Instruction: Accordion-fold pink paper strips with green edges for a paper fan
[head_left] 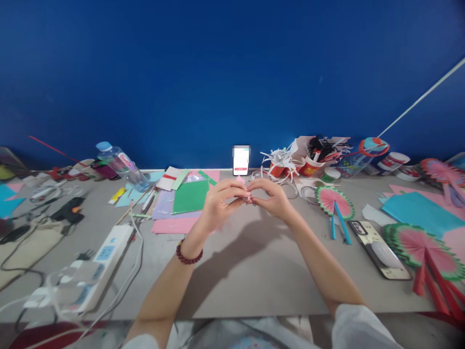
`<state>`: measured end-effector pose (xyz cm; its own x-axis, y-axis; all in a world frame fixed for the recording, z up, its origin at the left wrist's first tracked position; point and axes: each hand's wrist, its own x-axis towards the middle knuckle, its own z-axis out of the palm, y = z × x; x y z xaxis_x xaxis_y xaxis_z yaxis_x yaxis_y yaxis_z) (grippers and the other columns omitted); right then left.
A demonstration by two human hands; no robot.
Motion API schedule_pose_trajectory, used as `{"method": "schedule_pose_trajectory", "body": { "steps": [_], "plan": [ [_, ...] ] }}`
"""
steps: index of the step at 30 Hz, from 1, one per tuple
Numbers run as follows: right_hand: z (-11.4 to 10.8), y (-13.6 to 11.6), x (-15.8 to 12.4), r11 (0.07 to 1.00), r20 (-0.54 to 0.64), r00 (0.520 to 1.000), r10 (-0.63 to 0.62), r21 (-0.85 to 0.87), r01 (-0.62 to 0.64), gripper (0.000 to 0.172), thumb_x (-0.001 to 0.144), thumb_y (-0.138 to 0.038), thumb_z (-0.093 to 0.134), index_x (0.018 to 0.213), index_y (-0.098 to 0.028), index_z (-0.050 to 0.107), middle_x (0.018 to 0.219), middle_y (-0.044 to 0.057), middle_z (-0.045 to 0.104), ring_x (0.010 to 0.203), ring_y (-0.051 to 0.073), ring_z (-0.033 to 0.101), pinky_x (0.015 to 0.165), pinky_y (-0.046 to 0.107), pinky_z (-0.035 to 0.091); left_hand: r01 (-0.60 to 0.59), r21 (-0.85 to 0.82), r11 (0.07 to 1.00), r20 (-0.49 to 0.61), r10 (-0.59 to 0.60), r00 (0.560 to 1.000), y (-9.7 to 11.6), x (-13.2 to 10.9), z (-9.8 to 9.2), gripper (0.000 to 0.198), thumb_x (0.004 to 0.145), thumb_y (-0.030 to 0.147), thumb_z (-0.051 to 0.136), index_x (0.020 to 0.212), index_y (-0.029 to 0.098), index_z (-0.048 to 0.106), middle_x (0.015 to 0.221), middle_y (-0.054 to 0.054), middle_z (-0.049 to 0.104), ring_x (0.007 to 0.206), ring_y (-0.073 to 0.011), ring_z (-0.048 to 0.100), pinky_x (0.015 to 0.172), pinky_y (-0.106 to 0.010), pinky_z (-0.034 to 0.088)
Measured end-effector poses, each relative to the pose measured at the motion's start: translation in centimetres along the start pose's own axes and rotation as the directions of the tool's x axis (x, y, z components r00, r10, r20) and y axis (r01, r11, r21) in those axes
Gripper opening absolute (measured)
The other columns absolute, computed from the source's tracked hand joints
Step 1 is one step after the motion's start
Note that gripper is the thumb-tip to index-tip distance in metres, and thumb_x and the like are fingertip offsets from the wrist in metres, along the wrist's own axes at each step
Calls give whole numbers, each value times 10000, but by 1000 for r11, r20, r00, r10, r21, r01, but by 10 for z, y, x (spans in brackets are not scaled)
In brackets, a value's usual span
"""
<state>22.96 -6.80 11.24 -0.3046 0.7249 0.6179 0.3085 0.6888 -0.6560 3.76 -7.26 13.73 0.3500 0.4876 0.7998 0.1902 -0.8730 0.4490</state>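
A small piece of pink folded paper [249,197] is pinched between both hands above the middle of the table. My left hand [221,201], with a dark red bead bracelet at the wrist, closes its thumb and fingers on the paper's left side. Opposite it, my right hand [271,196] grips the right side with thumb and fingertips. The fingers cover much of the paper, so its full shape is hidden. Just left of my hands lie a green sheet [191,196] and a pink paper strip [170,225].
A lit phone [240,161] leans on the blue wall. Paper fans [336,203], another phone [378,249] under a white mouse, and blue paper [421,211] lie right. Leftward are a bottle [125,165], a glue gun [69,211] and a power strip [105,261]. Red cups [311,167] stand behind.
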Motion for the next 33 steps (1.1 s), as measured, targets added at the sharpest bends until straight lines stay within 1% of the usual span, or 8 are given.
{"method": "schedule_pose_trajectory", "body": {
  "steps": [10, 13, 15, 17, 20, 24, 30, 33],
  "plan": [
    [3, -3, -2, 999, -115, 993, -22, -50, 16, 133, 773, -341, 694, 882, -265, 692, 883, 42, 718, 860, 208, 656, 808, 368, 510, 106, -208, 972, 1, -108, 994, -2, -1, -1, 59, 822, 202, 655, 822, 192, 713, 864, -60, 691, 818, -141, 656, 636, -246, 553],
    [0, 5, -1, 994, -176, 979, 105, 17, -104, 287, 701, -403, 752, 924, -241, 673, 920, 48, 702, 892, 203, 638, 840, 362, 496, 122, -280, 952, -37, -138, 990, -9, -2, -3, 25, 785, 213, 701, 791, 190, 709, 849, -57, 697, 803, -150, 662, 627, -255, 549],
    [-2, 14, 0, 964, -204, 944, 259, 110, -241, 319, 762, -430, 686, 1006, -228, 650, 998, 58, 690, 944, 190, 627, 867, 356, 488, 126, -327, 937, -75, -159, 984, -15, -2, -5, 44, 750, 207, 737, 775, 194, 704, 831, -46, 696, 800, -152, 662, 668, -279, 555],
    [-4, 25, -1, 880, -152, 885, 441, 265, -394, 357, 787, -462, 647, 1048, -219, 643, 984, 55, 698, 914, 171, 641, 828, 321, 505, 133, -351, 927, -99, -178, 979, -20, -2, -8, 63, 728, 204, 757, 760, 200, 703, 826, -38, 693, 799, -152, 661, 697, -295, 555],
    [-5, 37, -2, 625, 101, 754, 649, 496, -604, 344, 796, -502, 620, 945, -200, 691, 893, 46, 718, 797, 136, 659, 740, 258, 524, 145, -386, 911, -100, -197, 975, -25, -3, -11, 74, 715, 208, 770, 745, 206, 702, 826, -33, 691, 801, -153, 663, 723, -311, 552],
    [-5, 39, -3, 341, 292, 666, 687, 679, -650, 287, 710, -429, 730, 822, -168, 691, 731, 15, 696, 647, 108, 625, 635, 224, 515, 152, -439, 886, -63, -199, 978, -28, -3, -14, 77, 715, 206, 770, 748, 206, 700, 835, -35, 692, 822, -163, 664, 756, -342, 550],
    [-11, 28, 2, 152, 300, 590, 749, 789, -595, 242, 614, -327, 791, 752, -182, 655, 645, -25, 661, 571, 98, 587, 536, 209, 463, 175, -468, 866, -57, -227, 972, -31, -3, -15, 90, 718, 246, 768, 726, 207, 687, 814, -33, 696, 835, -171, 659, 795, -388, 555],
    [-14, 29, 2, 160, 270, 570, 776, 789, -593, 219, 618, -323, 767, 749, -197, 645, 627, -22, 659, 558, 124, 591, 539, 250, 467, 173, -474, 863, -87, -242, 966, -31, -2, -13, 99, 717, 262, 770, 702, 205, 690, 774, -37, 700, 815, -171, 655, 784, -380, 555]
  ]
}}
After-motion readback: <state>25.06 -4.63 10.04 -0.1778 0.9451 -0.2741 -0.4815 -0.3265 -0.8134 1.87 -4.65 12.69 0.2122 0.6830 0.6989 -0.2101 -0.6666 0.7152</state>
